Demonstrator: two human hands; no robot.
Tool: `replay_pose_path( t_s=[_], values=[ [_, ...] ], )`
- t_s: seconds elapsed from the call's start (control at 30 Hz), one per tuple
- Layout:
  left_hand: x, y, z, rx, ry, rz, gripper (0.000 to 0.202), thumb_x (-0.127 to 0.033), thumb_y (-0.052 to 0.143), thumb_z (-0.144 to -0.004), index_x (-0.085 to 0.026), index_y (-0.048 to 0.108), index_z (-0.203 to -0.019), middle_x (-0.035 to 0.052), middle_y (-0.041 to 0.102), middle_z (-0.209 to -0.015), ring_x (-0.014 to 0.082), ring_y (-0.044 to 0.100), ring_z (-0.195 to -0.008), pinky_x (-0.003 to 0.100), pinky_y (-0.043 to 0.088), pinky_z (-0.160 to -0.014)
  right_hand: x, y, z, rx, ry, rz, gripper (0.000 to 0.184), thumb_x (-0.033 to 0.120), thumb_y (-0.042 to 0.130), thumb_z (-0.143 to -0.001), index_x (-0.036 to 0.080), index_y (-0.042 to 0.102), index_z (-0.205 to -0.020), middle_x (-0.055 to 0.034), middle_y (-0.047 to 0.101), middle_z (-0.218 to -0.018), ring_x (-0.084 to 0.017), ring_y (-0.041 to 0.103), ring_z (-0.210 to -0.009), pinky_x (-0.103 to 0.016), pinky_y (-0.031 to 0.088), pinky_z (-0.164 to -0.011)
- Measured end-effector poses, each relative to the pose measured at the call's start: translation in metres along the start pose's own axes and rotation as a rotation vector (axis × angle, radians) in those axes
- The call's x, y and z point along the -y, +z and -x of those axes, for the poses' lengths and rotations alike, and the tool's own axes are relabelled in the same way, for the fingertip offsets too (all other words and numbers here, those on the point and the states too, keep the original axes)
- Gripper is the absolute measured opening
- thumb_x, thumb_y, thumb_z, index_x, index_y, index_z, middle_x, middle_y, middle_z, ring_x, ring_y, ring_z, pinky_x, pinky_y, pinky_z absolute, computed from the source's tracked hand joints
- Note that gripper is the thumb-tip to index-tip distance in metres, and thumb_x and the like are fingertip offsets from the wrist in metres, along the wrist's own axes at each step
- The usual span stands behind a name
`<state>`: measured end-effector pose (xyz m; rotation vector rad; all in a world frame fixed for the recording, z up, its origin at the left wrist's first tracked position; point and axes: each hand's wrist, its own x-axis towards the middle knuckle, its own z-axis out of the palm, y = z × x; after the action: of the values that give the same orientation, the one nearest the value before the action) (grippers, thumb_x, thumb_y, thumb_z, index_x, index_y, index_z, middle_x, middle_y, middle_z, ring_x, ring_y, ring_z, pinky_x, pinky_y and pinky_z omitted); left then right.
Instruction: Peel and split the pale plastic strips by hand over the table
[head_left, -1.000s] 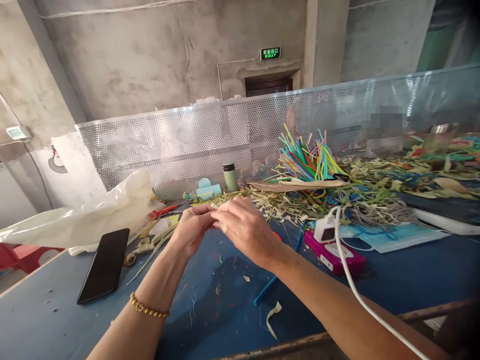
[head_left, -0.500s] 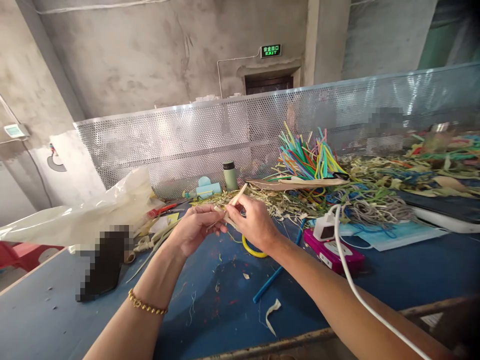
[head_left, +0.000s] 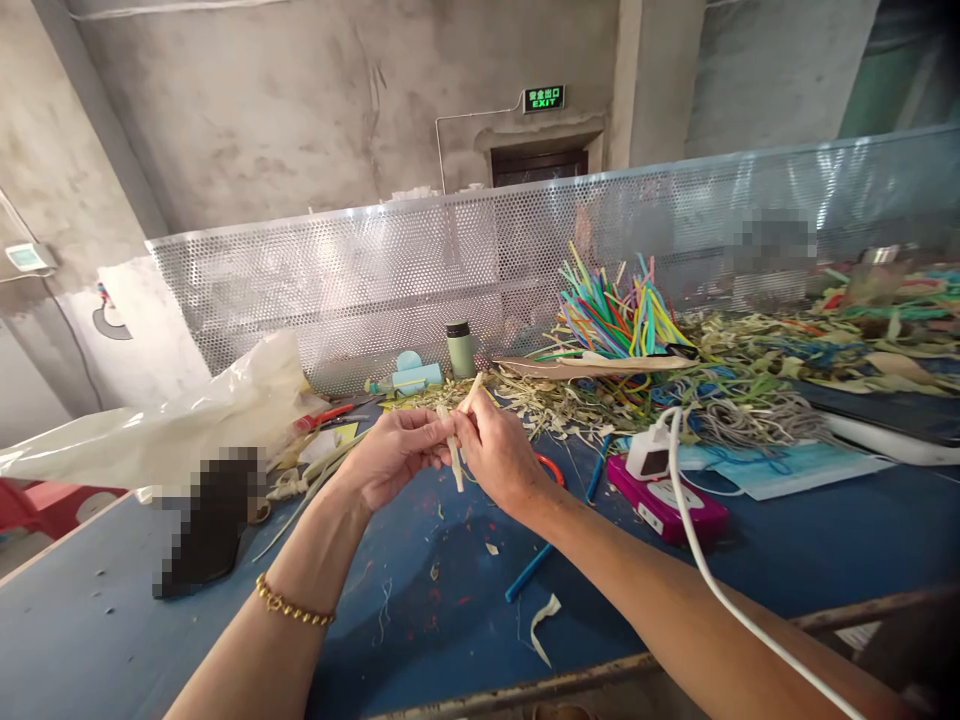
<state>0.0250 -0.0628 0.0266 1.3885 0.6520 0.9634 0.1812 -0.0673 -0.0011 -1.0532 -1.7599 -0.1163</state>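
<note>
Above the middle of the blue table my left hand (head_left: 396, 455) pinches a pale, flat strip (head_left: 457, 468), like dried husk, between thumb and fingers. My right hand (head_left: 496, 452) touches the left fingertips and is also closed on the pale material. One end pokes up above the right fingers, and another hangs below the fingertips. Whether these are one piece or two, I cannot tell. A red curved tube (head_left: 553, 468) shows beside my right wrist. Past it lies a blue tube (head_left: 529, 574), partly under the right forearm.
Dried husk scraps (head_left: 525, 396) and a bundle of coloured tubes (head_left: 619, 315) lie behind the hands. A green bottle (head_left: 460, 355) stands near the perforated metal screen (head_left: 337, 290). At right are a purple power strip (head_left: 675, 500) with a white cable (head_left: 701, 560) and a face mask (head_left: 795, 470).
The pale strip has turned, so an end now hangs below the fingertips. My right hand has shifted slightly left and down. A yellow curved tube is out of sight; a red one shows.
</note>
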Motion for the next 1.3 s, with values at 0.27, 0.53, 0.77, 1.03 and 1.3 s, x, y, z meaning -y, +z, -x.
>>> replay_pose_path(
  t_s=[0.27,0.53,0.77,1.03,1.3],
  values=[
    [-0.001,-0.005,0.000,-0.088,0.076,-0.145,0.022,-0.027,0.079,-0.070,-0.010,0.067,-0.060,0.0032,0.058,-0.060,0.0086,0.047,-0.055,0.023,0.036,-0.054,-0.004,-0.006,-0.006,0.112,0.178,-0.328,0.019,0.035,0.054,-0.088,0.018,0.055,-0.079,-0.0038,0.063,-0.069,-0.014,0.057,-0.060,-0.026,0.041,-0.055],
    [-0.007,-0.011,-0.003,-0.221,0.091,-0.154,0.020,-0.022,0.078,-0.063,-0.011,0.065,-0.054,0.0034,0.055,-0.055,0.0097,0.046,-0.052,0.026,0.033,-0.051,0.000,-0.023,-0.010,0.455,0.432,-0.535,0.023,0.024,0.064,-0.079,0.016,0.056,-0.058,0.0011,0.055,-0.048,-0.008,0.048,-0.041,-0.020,0.033,-0.038],
    [-0.007,-0.010,-0.004,-0.321,0.082,-0.095,0.018,-0.017,0.075,-0.059,-0.011,0.061,-0.049,0.0025,0.051,-0.053,0.0100,0.047,-0.049,0.027,0.035,-0.050,-0.002,-0.021,-0.011,0.393,0.363,-0.573,0.011,0.017,0.069,-0.074,0.014,0.063,-0.065,0.0003,0.062,-0.055,-0.008,0.050,-0.046,-0.020,0.039,-0.044],
    [-0.003,-0.010,-0.005,-0.304,0.064,-0.153,0.016,-0.017,0.072,-0.060,-0.011,0.062,-0.049,0.0035,0.051,-0.052,0.0093,0.045,-0.049,0.026,0.035,-0.049,0.011,-0.035,-0.013,0.510,0.432,-0.889,0.013,0.017,0.060,-0.085,0.013,0.062,-0.098,-0.0029,0.068,-0.068,-0.010,0.058,-0.052,-0.024,0.048,-0.051],
    [-0.004,-0.007,-0.005,-0.247,0.015,-0.035,0.017,-0.015,0.074,-0.058,-0.011,0.061,-0.048,0.0029,0.052,-0.050,0.0093,0.045,-0.048,0.026,0.035,-0.048,0.001,-0.022,-0.011,0.266,0.032,-0.446,0.011,0.018,0.063,-0.086,0.014,0.073,-0.086,-0.0019,0.067,-0.069,-0.010,0.056,-0.057,-0.026,0.046,-0.059]
  ],
)
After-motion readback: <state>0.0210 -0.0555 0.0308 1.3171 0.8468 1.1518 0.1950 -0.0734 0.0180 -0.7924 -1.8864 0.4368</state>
